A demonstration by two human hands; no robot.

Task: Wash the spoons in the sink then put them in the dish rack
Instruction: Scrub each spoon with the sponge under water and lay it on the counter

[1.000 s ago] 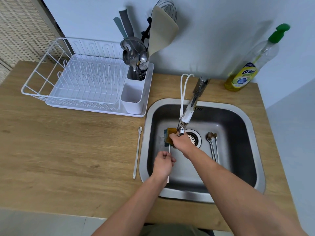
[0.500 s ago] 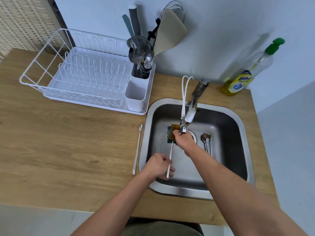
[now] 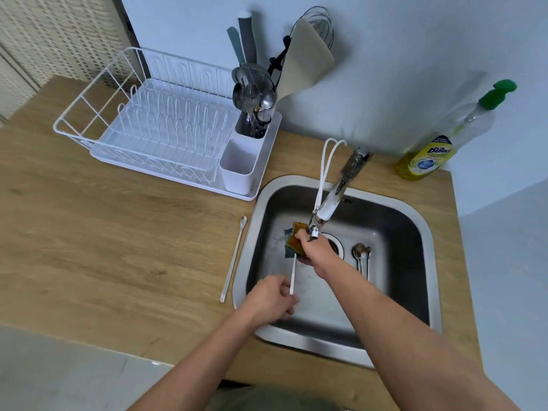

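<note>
I hold my left hand (image 3: 274,296) over the near left part of the stainless steel sink (image 3: 427,232), fingers curled round the lower end of a long thin white spoon (image 3: 293,275). The spoon runs from that hand away from me, and its far end disappears under the yellow-and-green sponge (image 3: 293,240) that my right hand (image 3: 317,252) grips, fingers wrapped round it, just below the nozzle of the chrome tap (image 3: 341,191). So the spoon spans the gap between my two hands, one at each end, above the sink floor. I cannot tell whether water is running.

To the right of my right hand, beside the round drain (image 3: 338,247), two small metal spoons (image 3: 362,258) lie together on the sink bottom, bowls away from me, well apart from either hand. A second long white spoon (image 3: 233,258) lies on the wooden countertop (image 3: 103,247) just left of the sink rim, parallel to it, near my left hand but untouched.

The white wire dish rack (image 3: 154,126) sits at the back left of the counter, with a white cutlery holder (image 3: 240,164) at its right end; the rear compartment holds metal cutlery and utensils (image 3: 255,99). A clear bottle of yellow dish soap with a green cap (image 3: 444,143) stands at the back right against the wall.
</note>
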